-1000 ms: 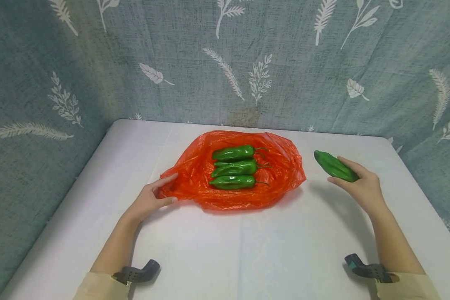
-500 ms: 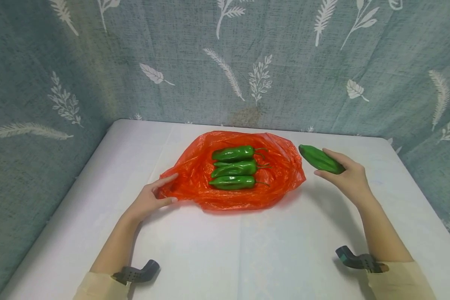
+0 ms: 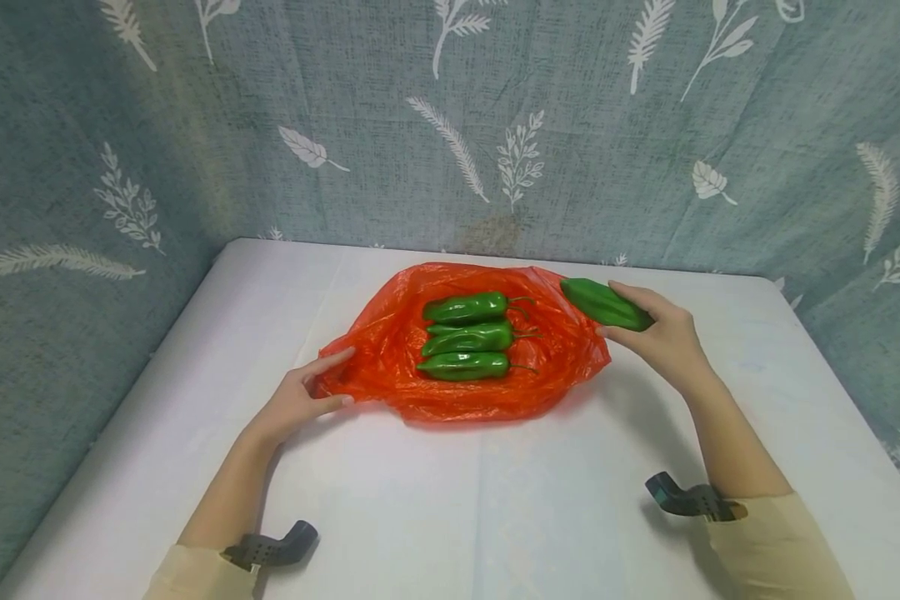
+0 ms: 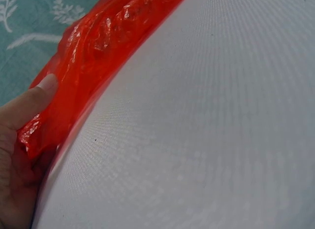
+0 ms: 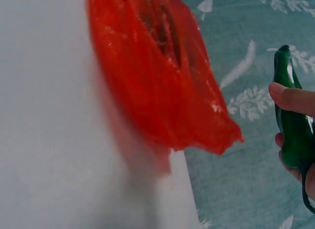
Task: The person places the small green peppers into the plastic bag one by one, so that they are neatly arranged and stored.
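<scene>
My right hand (image 3: 663, 333) holds a glossy green pepper (image 3: 603, 302) between thumb and fingers, over the right end of a red plastic bag (image 3: 450, 400). In the right wrist view the pepper (image 5: 294, 135) stands upright in the grip, its curved stem hanging below. Several green peppers (image 3: 465, 365) lie side by side on the spread bag, stems pointing right. At the bag's left end my left hand (image 3: 292, 404) rests with thumb and index finger spread apart, the plastic between them. The left wrist view has the thumb (image 4: 42, 93) against the crinkled plastic (image 4: 93, 56).
The bag lies on a white-covered table (image 3: 420, 500), towards its back edge. Behind and at the sides hangs a grey-green curtain (image 3: 375, 200) with white leaf prints. Each wrist wears a dark strap-on camera, such as the left one (image 3: 270, 547).
My right hand has moved left with the pepper, from beside the bag to over its right end. The left hand, the bag and the peppers on it stay where they were.
</scene>
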A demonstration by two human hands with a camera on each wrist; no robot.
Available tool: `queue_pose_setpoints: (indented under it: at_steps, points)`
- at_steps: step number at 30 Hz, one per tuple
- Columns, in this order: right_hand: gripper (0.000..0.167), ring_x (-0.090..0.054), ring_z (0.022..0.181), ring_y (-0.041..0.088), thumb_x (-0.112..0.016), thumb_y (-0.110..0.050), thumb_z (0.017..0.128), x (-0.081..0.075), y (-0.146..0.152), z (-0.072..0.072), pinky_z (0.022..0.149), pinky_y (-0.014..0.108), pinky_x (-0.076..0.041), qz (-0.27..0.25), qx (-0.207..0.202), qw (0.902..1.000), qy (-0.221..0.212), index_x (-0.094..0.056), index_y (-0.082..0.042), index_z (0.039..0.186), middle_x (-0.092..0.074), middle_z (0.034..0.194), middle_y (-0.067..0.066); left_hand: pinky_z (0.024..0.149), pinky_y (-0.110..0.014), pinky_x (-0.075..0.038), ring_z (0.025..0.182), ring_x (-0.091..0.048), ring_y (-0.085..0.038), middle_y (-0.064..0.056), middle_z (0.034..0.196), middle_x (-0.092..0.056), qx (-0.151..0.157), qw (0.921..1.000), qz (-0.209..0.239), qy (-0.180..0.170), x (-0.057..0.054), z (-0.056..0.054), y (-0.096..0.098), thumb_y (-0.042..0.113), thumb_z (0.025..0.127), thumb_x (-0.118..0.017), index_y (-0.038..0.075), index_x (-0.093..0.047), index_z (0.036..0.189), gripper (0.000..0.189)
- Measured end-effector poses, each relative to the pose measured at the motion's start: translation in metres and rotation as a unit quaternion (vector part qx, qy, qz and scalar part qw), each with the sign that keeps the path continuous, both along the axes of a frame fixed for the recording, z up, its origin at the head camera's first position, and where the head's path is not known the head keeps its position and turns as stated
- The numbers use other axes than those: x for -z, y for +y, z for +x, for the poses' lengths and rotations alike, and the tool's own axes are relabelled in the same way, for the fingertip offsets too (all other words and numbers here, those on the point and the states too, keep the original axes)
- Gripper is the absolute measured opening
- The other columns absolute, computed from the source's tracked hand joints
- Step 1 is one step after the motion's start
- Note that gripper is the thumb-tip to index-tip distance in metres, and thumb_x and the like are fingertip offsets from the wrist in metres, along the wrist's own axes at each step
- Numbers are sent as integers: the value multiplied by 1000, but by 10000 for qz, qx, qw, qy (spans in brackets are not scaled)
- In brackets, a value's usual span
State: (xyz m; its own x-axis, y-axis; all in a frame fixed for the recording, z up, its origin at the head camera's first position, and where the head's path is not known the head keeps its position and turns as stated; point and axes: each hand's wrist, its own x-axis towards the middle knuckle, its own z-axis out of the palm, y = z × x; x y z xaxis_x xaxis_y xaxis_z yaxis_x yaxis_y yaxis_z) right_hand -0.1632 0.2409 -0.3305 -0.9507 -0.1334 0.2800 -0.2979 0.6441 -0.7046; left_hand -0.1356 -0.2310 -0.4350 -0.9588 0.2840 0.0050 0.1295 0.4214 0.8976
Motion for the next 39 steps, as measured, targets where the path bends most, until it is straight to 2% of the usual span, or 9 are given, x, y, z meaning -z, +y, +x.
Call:
queue_pose_setpoints:
  at_steps: [5, 7, 11, 14, 28, 36, 39]
  points:
    - [62, -54, 107, 33, -77, -14, 79, -6, -10, -5, 75, 4, -40, 79, -108, 9999, -4, -52, -8, 135, -54, 132, 19, 103, -50, -39, 130, -38, -28, -9, 145, -41, -9, 10000, 9, 31, 1, 0, -1, 26, 81, -74, 20, -43, 143, 70]
    - [61, -54, 107, 33, -76, -14, 80, -8, -14, -8, 77, 9, -43, 163, -162, 9997, -66, -52, -7, 135, -54, 132, 19, 103, -50, -38, 130, -38, -28, -9, 145, -41, 6, 10000, 7, 55, 1, 0, -1, 25, 81, -74, 19, -43, 143, 69]
    - [60, -54, 109, 33, -75, -14, 81, -13, -24, -13, 85, 32, -51, 287, -283, 9988, -293, -52, -8, 136, -53, 133, 18, 104, -51, -38, 130, -38, -27, -8, 145, -42, 12, 10000, -11, 69, 1, 1, -1, 25, 82, -73, 19, -43, 143, 69]
    - [60, -54, 110, 33, -75, -13, 81, -16, -32, -18, 88, 46, -50, 383, -442, 9975, -389, -51, -8, 136, -52, 134, 17, 104, -51, -38, 131, -37, -27, -8, 145, -41, -14, 10000, -16, 22, 1, 1, -1, 26, 81, -74, 20, -43, 143, 69]
    - [63, -52, 116, 32, -78, -10, 77, -14, -79, -43, 92, 45, -50, 871, -1444, 9855, -179, -52, -5, 135, -55, 132, 16, 104, -53, -36, 131, -36, -28, -8, 146, -41, -3, 10000, -10, 45, 6, 0, -2, 27, 81, -74, 19, -43, 143, 70]
    - [65, -52, 118, 31, -80, -14, 75, -8, -95, -48, 94, 44, -47, 1091, -1714, 9792, -10, -53, -3, 133, -57, 131, 15, 103, -52, -38, 130, -38, -28, -8, 145, -42, 20, 10000, 8, 47, 4, 0, -1, 27, 81, -74, 19, -43, 143, 70]
    - [66, -52, 117, 30, -78, -17, 77, -4, -100, -51, 94, 44, -47, 1126, -1781, 9775, -129, -51, -3, 135, -56, 132, 15, 104, -53, -37, 130, -38, -29, -10, 145, -41, 39, 10000, 14, 57, 4, 0, -2, 27, 81, -74, 18, -43, 143, 70]
